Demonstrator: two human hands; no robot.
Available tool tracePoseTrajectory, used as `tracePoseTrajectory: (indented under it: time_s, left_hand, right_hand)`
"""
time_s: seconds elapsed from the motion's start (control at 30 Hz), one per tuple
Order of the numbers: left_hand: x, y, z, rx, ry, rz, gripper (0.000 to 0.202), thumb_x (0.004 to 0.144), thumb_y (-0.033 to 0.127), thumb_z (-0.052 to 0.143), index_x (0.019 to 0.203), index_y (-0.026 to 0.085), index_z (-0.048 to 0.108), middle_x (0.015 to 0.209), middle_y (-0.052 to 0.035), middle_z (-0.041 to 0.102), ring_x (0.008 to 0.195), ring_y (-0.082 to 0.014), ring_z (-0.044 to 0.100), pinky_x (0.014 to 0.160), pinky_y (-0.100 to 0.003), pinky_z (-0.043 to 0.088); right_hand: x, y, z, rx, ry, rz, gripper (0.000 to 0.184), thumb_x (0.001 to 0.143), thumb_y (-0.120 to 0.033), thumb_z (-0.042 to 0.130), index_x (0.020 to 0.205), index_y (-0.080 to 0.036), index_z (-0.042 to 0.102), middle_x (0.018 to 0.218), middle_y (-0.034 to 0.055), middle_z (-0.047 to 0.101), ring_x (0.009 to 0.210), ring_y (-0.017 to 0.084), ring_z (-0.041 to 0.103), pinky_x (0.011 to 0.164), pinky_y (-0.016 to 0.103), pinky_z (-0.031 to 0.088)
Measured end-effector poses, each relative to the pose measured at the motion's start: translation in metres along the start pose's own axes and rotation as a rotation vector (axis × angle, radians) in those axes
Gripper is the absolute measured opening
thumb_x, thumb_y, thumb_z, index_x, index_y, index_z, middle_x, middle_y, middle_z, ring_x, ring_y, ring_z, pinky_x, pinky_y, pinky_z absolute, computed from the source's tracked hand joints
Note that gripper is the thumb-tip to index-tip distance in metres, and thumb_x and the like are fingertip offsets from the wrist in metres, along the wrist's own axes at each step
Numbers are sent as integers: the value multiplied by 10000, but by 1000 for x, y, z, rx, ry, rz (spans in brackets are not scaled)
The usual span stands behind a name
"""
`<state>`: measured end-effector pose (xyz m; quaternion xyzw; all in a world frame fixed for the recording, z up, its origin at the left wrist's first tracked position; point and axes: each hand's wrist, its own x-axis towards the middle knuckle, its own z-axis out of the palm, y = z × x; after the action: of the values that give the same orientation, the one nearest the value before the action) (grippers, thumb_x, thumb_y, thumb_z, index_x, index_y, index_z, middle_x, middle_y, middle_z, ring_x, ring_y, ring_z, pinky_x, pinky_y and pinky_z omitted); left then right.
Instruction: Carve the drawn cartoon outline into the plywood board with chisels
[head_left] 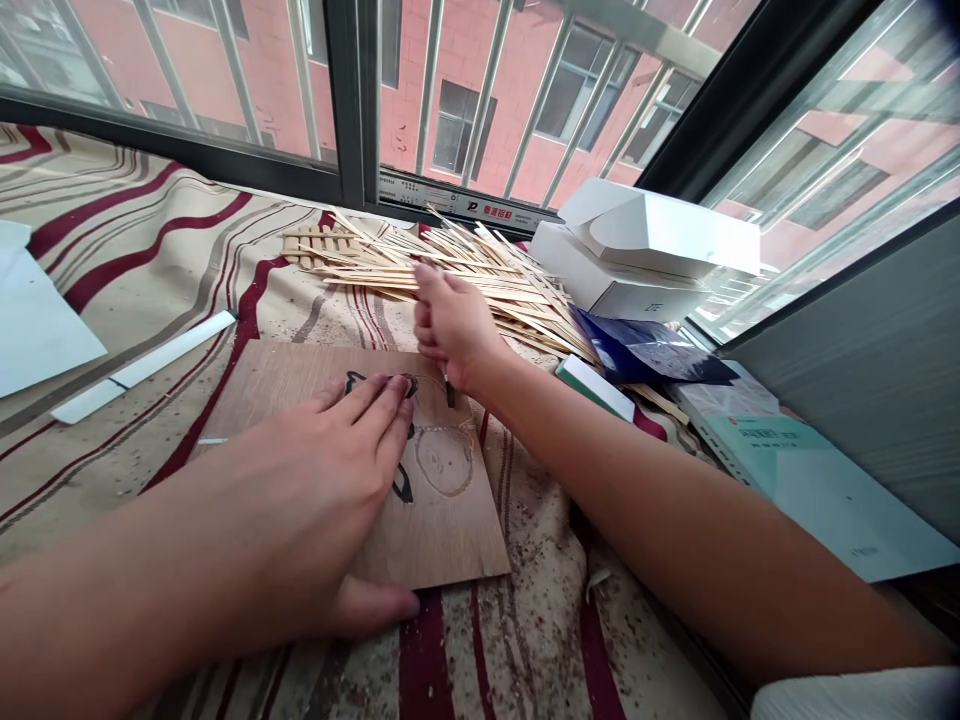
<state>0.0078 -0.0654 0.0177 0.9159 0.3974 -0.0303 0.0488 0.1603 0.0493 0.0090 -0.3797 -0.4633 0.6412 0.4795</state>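
A thin brown wooden board [450, 530] lies on the striped cloth, with a dark carved outline and a round figure cut into it. My left hand [330, 480] lies flat on the board, fingers stretched out and pressing it down beside the carving. My right hand [450, 325] is closed in a fist round a small carving tool [449, 392], whose dark tip touches the board at the upper edge of the figure.
A heap of thin wooden sticks [465, 265] lies behind the board. White boxes [637, 255] stand at the back right by the window, with a dark blue bag [652, 350] and a teal booklet [817, 480] nearer. White paper strips [142, 365] lie left. Wood shavings dot the cloth.
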Motion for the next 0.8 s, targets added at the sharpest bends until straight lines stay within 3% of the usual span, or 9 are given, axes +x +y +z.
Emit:
tracePoseTrajectory:
  time_s: [0.07, 0.2, 0.27, 0.37, 0.43, 0.5, 0.57, 0.67, 0.8]
  left_hand:
    - [1, 0, -2, 5, -12, 8, 1186, 721, 818, 712, 1579, 16, 548, 1682, -280, 429, 1557, -515, 395, 1307, -583, 331]
    - [2, 1, 3, 49, -22, -21, 1233, 687, 801, 737, 1586, -15, 522, 1688, -309, 396, 1566, -513, 382, 1294, -587, 340]
    - [0, 0, 10, 80, 34, -8, 1279, 693, 846, 695, 1606, -25, 484, 1703, -319, 355, 1575, -508, 366, 1291, -597, 330]
    - [-2, -3, 18, 96, 92, 21, 1287, 718, 886, 641, 1620, -15, 467, 1716, -306, 341, 1581, -499, 357, 1300, -590, 301]
    - [-2, -4, 20, 108, 86, 24, 1250, 730, 884, 626, 1591, -15, 511, 1685, -315, 400, 1566, -498, 383, 1289, -585, 317]
    - [-1, -5, 21, 118, 75, 23, 1215, 739, 874, 618, 1563, -16, 548, 1638, -329, 467, 1548, -496, 412, 1271, -581, 342]
    - [-1, -6, 22, 109, 93, 25, 1227, 743, 877, 611, 1583, -13, 523, 1653, -322, 450, 1555, -490, 404, 1274, -571, 336]
    - [-2, -8, 26, 76, 139, 18, 1285, 737, 885, 632, 1652, 7, 421, 1738, -279, 310, 1604, -469, 328, 1310, -537, 279]
    - [-6, -8, 25, 62, 119, 12, 1238, 762, 864, 661, 1655, 38, 433, 1746, -252, 297, 1614, -447, 321, 1311, -523, 284]
  right_hand:
    - [-2, -2, -3, 4, -21, -1, 449, 1040, -501, 655, 806, -270, 350, 544, -129, 279, 421, 59, 184, 380, 189, 134]
    - [-9, -8, 0, -43, -293, 38, 470, 1034, -517, 658, 777, -258, 361, 551, -121, 298, 430, 49, 170, 388, 175, 153]
    - [-8, -7, 1, -51, -210, 7, 472, 1034, -514, 658, 776, -257, 359, 547, -121, 302, 428, 48, 168, 383, 174, 144]
    - [-5, -2, 1, -15, 33, -59, 489, 1032, -526, 656, 785, -264, 326, 538, -128, 288, 416, 46, 165, 374, 173, 116]
    - [-8, -2, 1, 0, -13, -3, 490, 1030, -533, 654, 790, -268, 319, 538, -129, 289, 408, 48, 182, 373, 172, 120]
    - [-16, -4, 1, -6, -164, 82, 477, 1035, -509, 655, 789, -268, 325, 542, -127, 299, 405, 51, 201, 374, 169, 135]
    - [-22, -10, -1, -7, -235, 116, 474, 1048, -476, 644, 775, -264, 319, 534, -131, 283, 405, 50, 184, 375, 165, 136]
    - [-25, -19, -6, -2, -181, 94, 494, 1070, -483, 602, 754, -262, 294, 518, -136, 252, 409, 51, 130, 375, 166, 111]
    - [-16, -25, -6, 6, -111, -44, 523, 1035, -547, 643, 754, -267, 302, 529, -130, 266, 414, 58, 162, 379, 181, 128]
